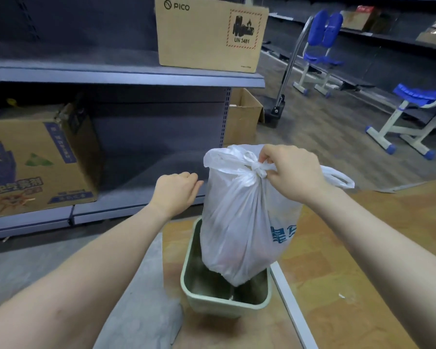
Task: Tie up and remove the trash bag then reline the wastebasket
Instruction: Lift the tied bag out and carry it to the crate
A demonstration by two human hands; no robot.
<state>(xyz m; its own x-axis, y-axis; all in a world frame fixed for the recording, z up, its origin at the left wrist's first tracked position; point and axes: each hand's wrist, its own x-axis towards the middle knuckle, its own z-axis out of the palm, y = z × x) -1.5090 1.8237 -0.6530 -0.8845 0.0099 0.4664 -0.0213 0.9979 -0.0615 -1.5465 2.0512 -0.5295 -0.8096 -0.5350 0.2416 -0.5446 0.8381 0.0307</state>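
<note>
Your right hand (291,172) pinched the knot of the trash bag (244,222), lifting it clear of the wastebasket (199,301) at lower centre; your left hand (176,191) hovered loosely curled, empty.

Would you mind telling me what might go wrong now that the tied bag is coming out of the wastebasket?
The right hand alone holds the trash bag by its knot; that grip could slip or the thin plastic tear. The bag's bottom hangs just inside the wastebasket, so it might catch the rim and tip it. The left hand gives no support.
</note>
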